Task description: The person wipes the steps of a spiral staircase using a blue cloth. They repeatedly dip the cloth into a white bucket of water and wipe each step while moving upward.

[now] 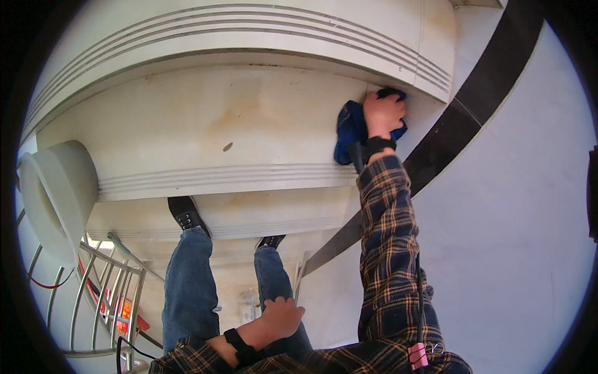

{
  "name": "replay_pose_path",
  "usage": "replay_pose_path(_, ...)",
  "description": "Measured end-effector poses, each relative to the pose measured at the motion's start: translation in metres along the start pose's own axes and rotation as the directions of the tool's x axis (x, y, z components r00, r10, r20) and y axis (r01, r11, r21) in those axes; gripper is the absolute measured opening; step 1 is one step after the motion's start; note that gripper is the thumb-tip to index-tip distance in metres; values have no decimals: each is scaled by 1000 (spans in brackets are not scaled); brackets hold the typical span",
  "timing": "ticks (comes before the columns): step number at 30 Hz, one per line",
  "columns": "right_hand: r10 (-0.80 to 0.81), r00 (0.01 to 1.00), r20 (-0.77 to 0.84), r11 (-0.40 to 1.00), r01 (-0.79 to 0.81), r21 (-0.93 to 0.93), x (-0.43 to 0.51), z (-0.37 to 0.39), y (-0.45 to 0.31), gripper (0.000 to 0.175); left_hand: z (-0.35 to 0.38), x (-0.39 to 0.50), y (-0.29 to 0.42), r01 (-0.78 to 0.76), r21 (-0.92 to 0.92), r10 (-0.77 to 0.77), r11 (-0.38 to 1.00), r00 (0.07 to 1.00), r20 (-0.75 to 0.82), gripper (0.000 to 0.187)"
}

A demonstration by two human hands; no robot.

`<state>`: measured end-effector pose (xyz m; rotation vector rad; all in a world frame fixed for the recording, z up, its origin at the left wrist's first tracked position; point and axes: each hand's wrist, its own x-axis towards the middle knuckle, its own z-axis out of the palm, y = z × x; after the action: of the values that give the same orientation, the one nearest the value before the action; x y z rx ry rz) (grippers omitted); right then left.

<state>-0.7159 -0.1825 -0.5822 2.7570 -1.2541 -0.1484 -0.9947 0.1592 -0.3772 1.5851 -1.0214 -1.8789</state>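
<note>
Pressed down on a dark blue cloth (349, 133) is my right hand (384, 112), its fingers bent over the bunched fabric. The cloth lies at the right end of a cream stair tread (280, 135), against the riser and close to the wall. My left hand (281, 318) rests on my left-in-view bent leg's neighbour, the knee at the lower middle, with its fingers curled; nothing shows in it. Brownish stains and a small dark oval mark (227, 147) are on the tread.
A whitish plastic bucket (70, 187) stands at the tread's left end, beside a metal railing (93, 299). Lower steps (261, 205) hold my feet. A dark skirting band (448, 135) runs along the white wall (504, 233) at right. A clear plastic bottle (248, 304) stands lower down.
</note>
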Motion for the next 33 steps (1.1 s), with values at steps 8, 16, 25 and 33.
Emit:
replay_pose_path(8, -727, 686, 32, 676, 724, -136, -52, -52, 22, 40, -5, 18, 2, 94, 61, -97, 994, 994, 56, 31)
replay_pose_path(16, -845, 533, 40, 338, 590, -733, 13, -109, 67, 28, 0, 28, 13, 59, 38, -62, 998, 995, 82, 29)
replay_pose_path(25, -582, 694, 424, 357, 686, -634, -41, -55, 79, 24, 4, 25, 13, 64, -4, -64, 998, 998, 15, 29)
replay_pose_path(33, -781, 607, 145, 338, 607, -719, -17, -156, 84, 23, -4, 20, 14, 39, -40, -40, 998, 999, -26, 29)
